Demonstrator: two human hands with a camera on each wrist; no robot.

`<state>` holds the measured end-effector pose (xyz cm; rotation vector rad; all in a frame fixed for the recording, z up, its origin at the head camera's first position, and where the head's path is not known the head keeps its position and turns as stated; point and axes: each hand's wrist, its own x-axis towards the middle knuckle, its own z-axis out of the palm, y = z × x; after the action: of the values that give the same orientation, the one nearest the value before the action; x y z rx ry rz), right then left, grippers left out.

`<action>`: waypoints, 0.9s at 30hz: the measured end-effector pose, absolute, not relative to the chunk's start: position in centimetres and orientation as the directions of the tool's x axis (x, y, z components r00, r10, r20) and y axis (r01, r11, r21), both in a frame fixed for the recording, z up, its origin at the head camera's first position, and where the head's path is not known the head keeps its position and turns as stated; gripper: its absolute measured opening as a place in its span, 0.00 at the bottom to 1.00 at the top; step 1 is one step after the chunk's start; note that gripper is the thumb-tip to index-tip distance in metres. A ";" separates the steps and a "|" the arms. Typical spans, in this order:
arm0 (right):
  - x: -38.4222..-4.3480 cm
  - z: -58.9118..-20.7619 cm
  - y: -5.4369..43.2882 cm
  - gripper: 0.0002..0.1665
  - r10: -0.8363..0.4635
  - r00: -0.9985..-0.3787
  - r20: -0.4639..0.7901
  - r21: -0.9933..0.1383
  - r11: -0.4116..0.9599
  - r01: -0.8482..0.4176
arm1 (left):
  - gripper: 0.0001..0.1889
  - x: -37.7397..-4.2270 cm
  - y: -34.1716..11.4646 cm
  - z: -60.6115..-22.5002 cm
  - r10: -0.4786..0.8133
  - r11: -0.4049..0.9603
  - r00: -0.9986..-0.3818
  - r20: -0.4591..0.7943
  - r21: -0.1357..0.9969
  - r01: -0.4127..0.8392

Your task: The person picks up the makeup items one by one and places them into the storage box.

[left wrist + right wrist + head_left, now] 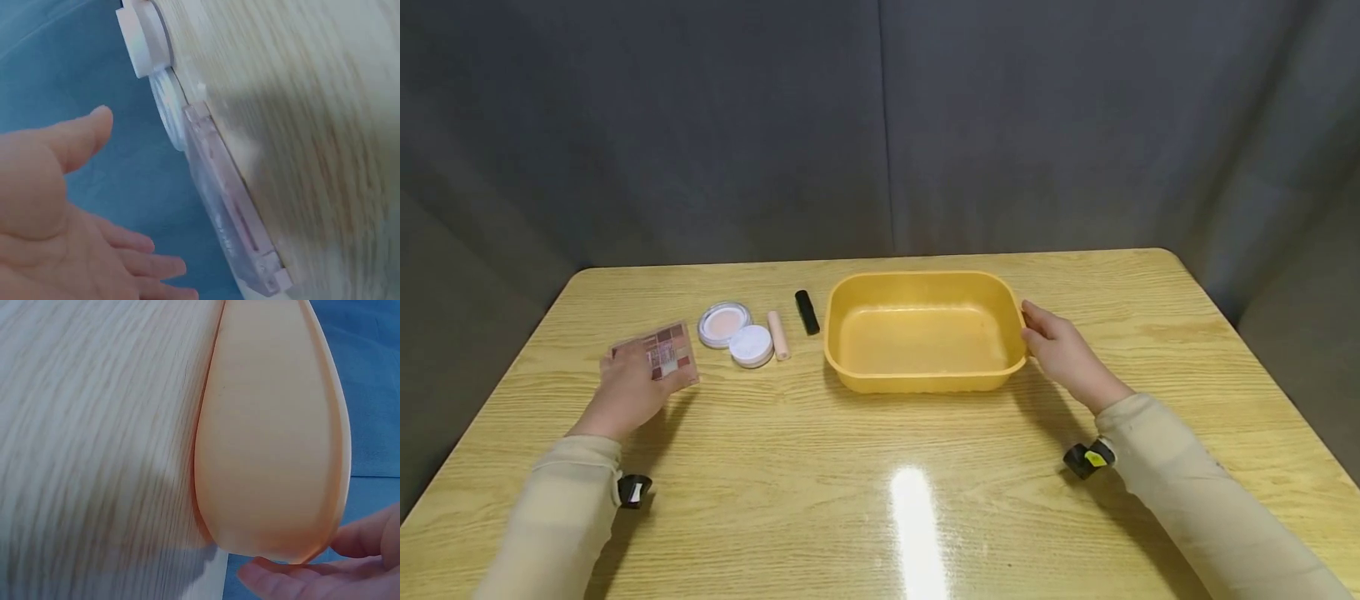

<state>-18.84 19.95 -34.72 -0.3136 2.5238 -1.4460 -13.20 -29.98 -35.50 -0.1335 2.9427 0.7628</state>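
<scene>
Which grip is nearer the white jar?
Left. The left grip is at the palette, left of the jar; the right grip is across the tray, at its right end.

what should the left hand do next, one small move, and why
Probably lower the left hand and grip the makeup palette by its edges: the hand is open above it, and the left wrist view shows a gap between them. The right hand is at the yellow tray.
</scene>
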 end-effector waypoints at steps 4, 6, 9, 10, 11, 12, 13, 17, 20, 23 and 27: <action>-19.0 -34.7 20.0 0.31 -0.288 -0.953 -0.095 -0.877 0.476 -0.056 | 0.42 -13.6 -30.7 -35.8 -0.086 0.865 -0.988 -0.127 0.483 -0.137; -19.1 -34.8 19.9 0.31 -0.288 -0.952 -0.102 -0.884 0.466 -0.047 | 0.40 -13.7 -31.0 -35.8 -0.088 0.862 -0.988 -0.127 0.487 -0.140; -19.2 -34.9 19.9 0.31 -0.288 -0.951 -0.113 -0.889 0.456 -0.032 | 0.42 -13.8 -31.3 -35.7 -0.097 0.855 -0.983 -0.158 0.492 -0.164; -19.2 -34.9 19.9 0.31 -0.287 -0.951 -0.117 -0.889 0.457 -0.028 | 0.43 -13.8 -31.3 -35.7 -0.105 0.852 -0.979 -0.174 0.492 -0.179; -19.2 -34.9 19.9 0.32 -0.287 -0.950 -0.123 -0.890 0.456 -0.022 | 0.43 -13.8 -31.4 -35.6 -0.113 0.850 -0.976 -0.185 0.490 -0.191; -19.2 -35.0 19.9 0.32 -0.286 -0.950 -0.127 -0.889 0.457 -0.019 | 0.44 -13.9 -31.4 -35.5 -0.126 0.846 -0.971 -0.202 0.489 -0.211; -19.2 -35.0 19.9 0.32 -0.287 -0.949 -0.129 -0.889 0.458 -0.017 | 0.46 -14.0 -31.4 -35.4 -0.139 0.844 -0.966 -0.219 0.484 -0.231; -19.2 -35.1 20.0 0.32 -0.284 -0.948 -0.141 -0.888 0.460 -0.006 | 0.50 -14.3 -31.5 -34.9 -0.169 0.830 -0.936 -0.309 0.467 -0.305; -19.2 -35.1 20.0 0.32 -0.285 -0.948 -0.142 -0.892 0.453 -0.003 | 0.53 -14.5 -31.6 -34.6 -0.176 0.824 -0.908 -0.380 0.447 -0.347; -19.2 -35.0 20.0 0.32 -0.292 -0.946 -0.142 -0.895 0.446 -0.004 | 0.55 -14.7 -31.6 -34.5 -0.177 0.822 -0.888 -0.425 0.432 -0.371; -19.1 -35.0 20.1 0.32 -0.297 -0.944 -0.145 -0.896 0.444 -0.002 | 0.57 -14.9 -31.7 -34.8 -0.192 0.793 -0.863 -0.467 0.444 -0.416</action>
<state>-19.11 20.11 -35.04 -0.2572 2.4177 -1.4992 -14.89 -31.74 -34.78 -0.4585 2.5806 0.7706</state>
